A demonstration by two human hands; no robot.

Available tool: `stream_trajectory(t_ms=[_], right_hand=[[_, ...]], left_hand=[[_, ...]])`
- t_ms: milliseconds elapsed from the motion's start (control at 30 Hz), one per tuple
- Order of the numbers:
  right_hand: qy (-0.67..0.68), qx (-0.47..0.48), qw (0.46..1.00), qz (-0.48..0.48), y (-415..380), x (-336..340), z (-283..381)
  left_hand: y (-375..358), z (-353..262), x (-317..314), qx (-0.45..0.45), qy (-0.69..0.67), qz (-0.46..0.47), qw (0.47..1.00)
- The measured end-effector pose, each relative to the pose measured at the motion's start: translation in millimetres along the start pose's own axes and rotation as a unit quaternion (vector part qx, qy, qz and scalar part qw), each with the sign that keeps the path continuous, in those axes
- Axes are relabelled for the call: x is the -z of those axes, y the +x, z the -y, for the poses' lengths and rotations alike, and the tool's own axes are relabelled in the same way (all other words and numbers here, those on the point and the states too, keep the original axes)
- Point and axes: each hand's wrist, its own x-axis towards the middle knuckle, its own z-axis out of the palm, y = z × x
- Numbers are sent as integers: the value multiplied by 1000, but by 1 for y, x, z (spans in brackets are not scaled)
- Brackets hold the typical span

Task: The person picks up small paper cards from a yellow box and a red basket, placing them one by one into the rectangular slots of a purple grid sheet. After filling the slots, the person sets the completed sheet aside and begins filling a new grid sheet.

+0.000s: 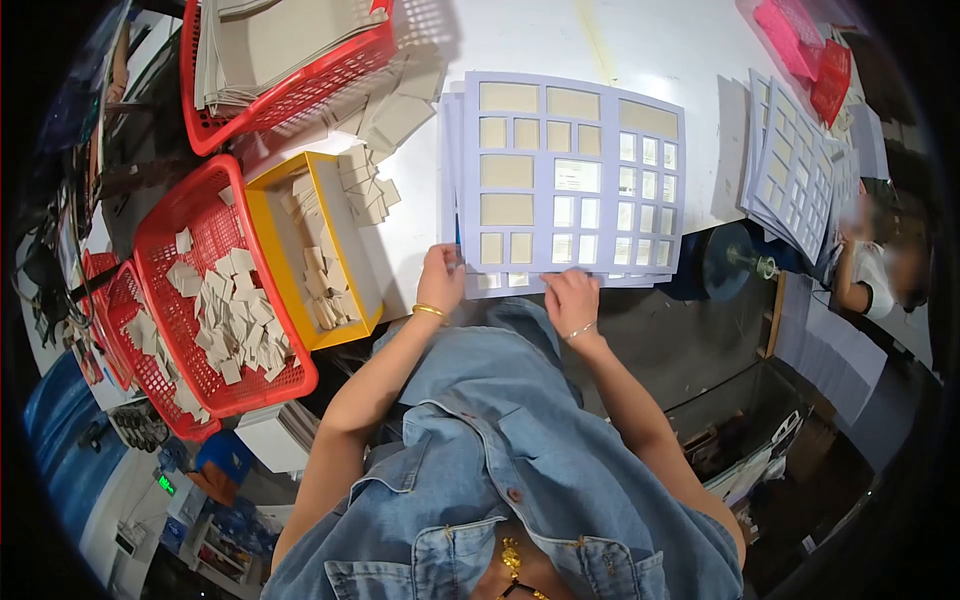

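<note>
A lavender frame board (544, 110) with rows of rectangular cut-outs lies on a stack of similar boards on the white table. Beige pieces fill several of its openings; others, mostly at the right, show white or printed sheet beneath. At its lower left corner, my left hand (441, 279) is closed with the fingers curled at the edge. My right hand (573, 303) is closed along the near edge, its fingertips against the board. The thumbs' grip is partly hidden. Below the top board, the edge of another board (487, 291) sticks out towards me.
Left of the boards stand a yellow-edged box (262, 215) and a red basket (147, 235), both with small beige pieces. Another red basket (290, 105) holds large sheets. Loose beige pieces (368, 188) lie between. More boards (790, 165) overhang the table's right side, near another person (868, 270).
</note>
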Motion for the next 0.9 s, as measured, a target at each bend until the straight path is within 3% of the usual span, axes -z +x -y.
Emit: stream_trajectory(t_ms=[67,167,267,333,367,400,433,467,500,567,633,767,900], right_hand=[[-39,-1,999,37,-13,-5,6],[-67,-45,995,56,-18,-13,15],[-58,-71,994,65,-18,-12,22],[-38,-78,995,40,-21,-16,18],[219,-225,950,5,-24,-26,11],[458,-347,818,-29,-20,-30,11],[657,-435,613,-60,-16,-32,10],[767,-379,507,-108,-18,-28,7],[797,-369,459,-133,-16,-25,6],[849,-343,359,-180,-11,-22,4],[809,-367,403,-218,-9,-8,11],[697,-396,485,-350,-5,28,14],[524,-295,653,-461,-3,96,-14]], left_hand=[[-3,0,3,50,-22,69,996],[-1,2,-5,119,-114,60,985],[4,-39,12,247,-218,139,934],[1,-50,15,201,-301,131,923],[-2,-51,18,178,-341,125,914],[-1,-46,24,147,-318,151,924],[0,-45,22,14,-195,105,975],[0,-44,21,-119,-66,53,989],[0,-46,21,-248,67,-1,967],[5,-51,30,-245,182,34,952],[18,-43,31,-276,284,30,918],[25,-42,36,-303,355,83,881],[22,-47,35,-314,422,95,845]])
